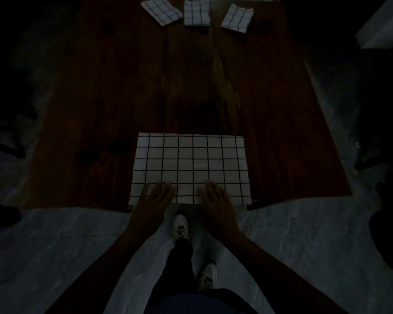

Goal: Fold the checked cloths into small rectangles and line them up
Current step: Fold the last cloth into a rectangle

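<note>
A white cloth with a black check (191,162) lies flat as a wide rectangle at the near edge of the dark wooden table (100,98). My left hand (156,196) rests palm down on its near left part. My right hand (214,197) rests flat on its near middle, fingers together and pointing away from me. Neither hand pinches the fabric. At the far edge lie three small folded checked cloths: a left one (161,10) turned at an angle, a middle one (196,12) and a right one (237,18), also skewed.
The scene is very dim. The table's near edge runs just under my hands, with my feet in white shoes (180,226) on the pale floor below. A pale box-like shape (381,26) stands at the right. Dark furniture legs (7,143) show at the left.
</note>
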A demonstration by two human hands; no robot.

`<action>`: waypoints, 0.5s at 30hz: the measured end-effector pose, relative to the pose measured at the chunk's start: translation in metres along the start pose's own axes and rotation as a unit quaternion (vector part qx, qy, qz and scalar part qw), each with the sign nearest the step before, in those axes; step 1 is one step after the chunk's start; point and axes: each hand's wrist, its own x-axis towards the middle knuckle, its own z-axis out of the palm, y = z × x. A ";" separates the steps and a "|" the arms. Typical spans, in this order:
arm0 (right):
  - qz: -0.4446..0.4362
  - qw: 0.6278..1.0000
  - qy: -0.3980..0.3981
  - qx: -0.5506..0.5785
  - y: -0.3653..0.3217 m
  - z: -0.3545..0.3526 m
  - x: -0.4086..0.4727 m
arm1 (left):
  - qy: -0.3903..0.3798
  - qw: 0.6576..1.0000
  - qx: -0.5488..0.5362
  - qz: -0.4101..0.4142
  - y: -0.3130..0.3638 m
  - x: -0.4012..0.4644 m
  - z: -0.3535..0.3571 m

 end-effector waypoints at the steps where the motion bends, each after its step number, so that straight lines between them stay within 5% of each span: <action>1: 0.002 1.000 -0.005 0.007 -0.003 -0.001 0.001 | 0.004 1.000 0.003 -0.005 0.002 -0.001 -0.003; 15: -0.051 0.989 0.100 0.099 0.009 -0.092 0.030 | 0.131 0.989 -0.040 -0.058 0.036 0.020 -0.076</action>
